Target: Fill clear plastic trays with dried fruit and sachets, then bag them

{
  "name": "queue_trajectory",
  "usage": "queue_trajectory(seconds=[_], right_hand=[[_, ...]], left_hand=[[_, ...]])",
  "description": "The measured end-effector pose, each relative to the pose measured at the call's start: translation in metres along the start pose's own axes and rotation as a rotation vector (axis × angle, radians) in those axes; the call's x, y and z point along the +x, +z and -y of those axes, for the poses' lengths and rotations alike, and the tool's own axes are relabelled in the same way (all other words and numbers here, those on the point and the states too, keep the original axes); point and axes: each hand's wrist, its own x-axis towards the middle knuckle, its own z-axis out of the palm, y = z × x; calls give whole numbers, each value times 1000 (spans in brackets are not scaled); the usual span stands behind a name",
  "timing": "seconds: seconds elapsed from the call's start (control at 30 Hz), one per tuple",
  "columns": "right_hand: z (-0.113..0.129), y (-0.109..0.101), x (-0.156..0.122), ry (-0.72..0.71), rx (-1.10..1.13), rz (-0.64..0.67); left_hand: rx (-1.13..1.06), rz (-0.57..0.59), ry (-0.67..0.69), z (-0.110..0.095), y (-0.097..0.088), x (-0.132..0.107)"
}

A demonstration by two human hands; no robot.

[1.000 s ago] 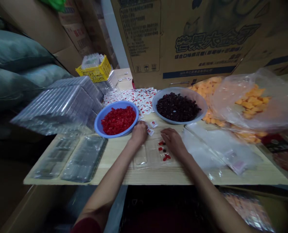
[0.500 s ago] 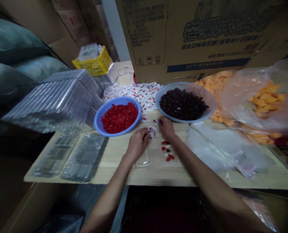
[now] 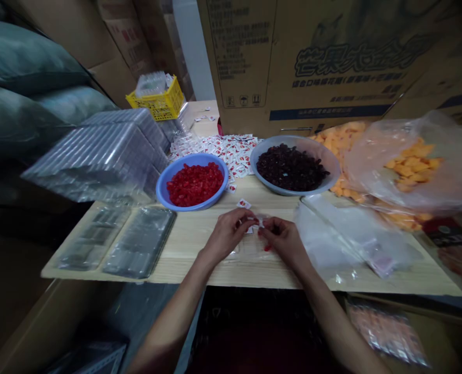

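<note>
My left hand (image 3: 227, 235) and right hand (image 3: 284, 240), fingertips together, both pinch one white sachet (image 3: 253, 225); clear tray (image 3: 249, 249) right beneath them.

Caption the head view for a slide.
Left hand and right hand pinch a sachet above a clear tray, near a blue bowl.

Small white-and-red sachet (image 3: 251, 227), held over clear compartment tray (image 3: 249, 248)

You are facing a blue bowl (image 3: 161, 191) of red pieces sitting beside a grey bowl (image 3: 332, 165) of dark fruit. Clear trays (image 3: 102, 156) are lying stacked at left. A yellow basket (image 3: 164, 108) is standing behind them. A bag of orange pieces (image 3: 410, 161) is resting at right.
</note>
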Motion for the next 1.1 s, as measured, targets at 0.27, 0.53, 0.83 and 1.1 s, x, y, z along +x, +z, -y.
queue_trajectory(seconds=[0.27,0.53,0.83,1.1], right_hand=[[-15,-4,-43,-166,-186,-92],[-25,4,-58,-457,-584,22],[-3,-25,-65,-480,-733,-36],[29,-209,-67,-460,-854,-625]], left_hand=[[210,121,-135,10,3,-25],[429,1,-85,23,29,-38],[273,-159,-31,13,16,-45],[307,-497,-220,34,-20,-53]])
